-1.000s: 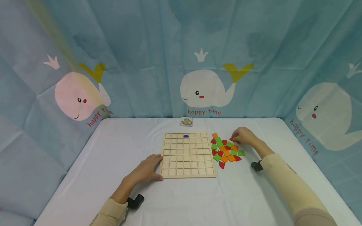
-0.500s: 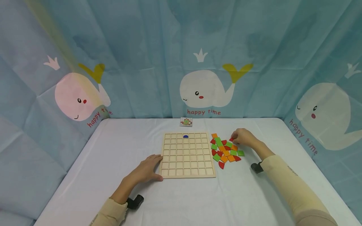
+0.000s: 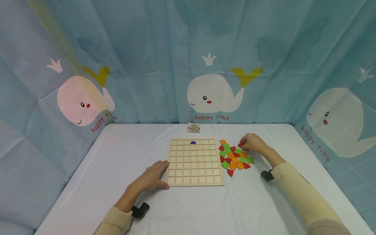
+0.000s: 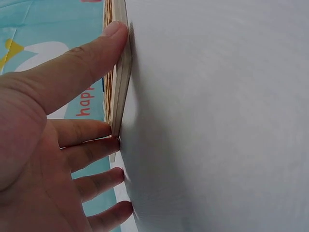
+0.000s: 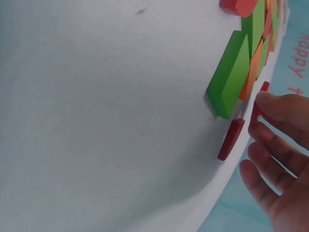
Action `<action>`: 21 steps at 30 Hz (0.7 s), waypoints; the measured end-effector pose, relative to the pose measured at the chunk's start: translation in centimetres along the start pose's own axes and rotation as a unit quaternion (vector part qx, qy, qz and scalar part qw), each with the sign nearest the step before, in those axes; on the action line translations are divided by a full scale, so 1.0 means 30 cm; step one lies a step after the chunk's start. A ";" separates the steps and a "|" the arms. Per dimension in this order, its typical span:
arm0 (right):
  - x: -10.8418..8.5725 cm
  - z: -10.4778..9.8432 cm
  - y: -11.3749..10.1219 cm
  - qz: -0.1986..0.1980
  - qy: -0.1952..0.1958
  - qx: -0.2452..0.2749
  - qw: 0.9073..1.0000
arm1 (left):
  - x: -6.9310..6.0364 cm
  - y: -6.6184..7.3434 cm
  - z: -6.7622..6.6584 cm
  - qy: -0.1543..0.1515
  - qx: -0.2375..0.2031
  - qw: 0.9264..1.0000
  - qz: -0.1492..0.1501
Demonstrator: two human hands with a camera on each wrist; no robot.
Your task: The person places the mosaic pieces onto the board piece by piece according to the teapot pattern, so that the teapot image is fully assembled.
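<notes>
A pale wooden grid board (image 3: pixel 194 165) lies on the table with a blue half-round piece (image 3: pixel 193 142) in its top row. My left hand (image 3: pixel 151 176) rests at the board's left side, fingers extended. In the left wrist view its thumb (image 4: pixel 87 70) and fingertips (image 4: pixel 112 129) touch the board's edge. Over the far right of a loose group of pieces, my right hand (image 3: pixel 254 143) pinches a red quarter-round piece (image 5: pixel 254 115) between thumb and fingers. Just beside it, in the right wrist view, another red piece (image 5: pixel 231 139) lies on the cloth.
Several red, green and orange flat pieces (image 3: pixel 235 160) lie loosely right of the board. Behind the board is a small picture card (image 3: pixel 193 127). A white cloth covers the table (image 3: pixel 188 209), and a blue whale-print curtain (image 3: pixel 141 81) surrounds its far sides.
Hardly anything differs. Both hands keep their places, and the red piece at the right fingertips shows a little more now.
</notes>
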State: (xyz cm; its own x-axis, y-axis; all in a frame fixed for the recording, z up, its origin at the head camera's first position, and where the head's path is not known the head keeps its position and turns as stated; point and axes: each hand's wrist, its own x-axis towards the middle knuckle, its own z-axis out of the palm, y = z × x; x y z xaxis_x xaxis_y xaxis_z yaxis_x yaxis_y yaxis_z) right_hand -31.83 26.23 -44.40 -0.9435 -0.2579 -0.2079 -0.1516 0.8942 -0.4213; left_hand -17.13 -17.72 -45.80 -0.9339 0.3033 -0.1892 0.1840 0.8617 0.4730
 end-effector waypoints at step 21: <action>0.028 0.010 -0.136 -0.063 0.029 -0.043 0.997 | 0.010 -0.006 0.004 -0.010 0.009 1.000 0.005</action>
State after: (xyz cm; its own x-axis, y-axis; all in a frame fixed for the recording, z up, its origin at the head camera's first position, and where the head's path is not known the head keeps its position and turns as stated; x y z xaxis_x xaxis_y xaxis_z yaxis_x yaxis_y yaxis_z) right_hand -31.91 22.26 -43.11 -0.9305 -0.3508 -0.1055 -0.2925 0.8849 -0.3625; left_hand -17.41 -17.74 -46.04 -0.9253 0.3208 -0.2021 0.1997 0.8654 0.4595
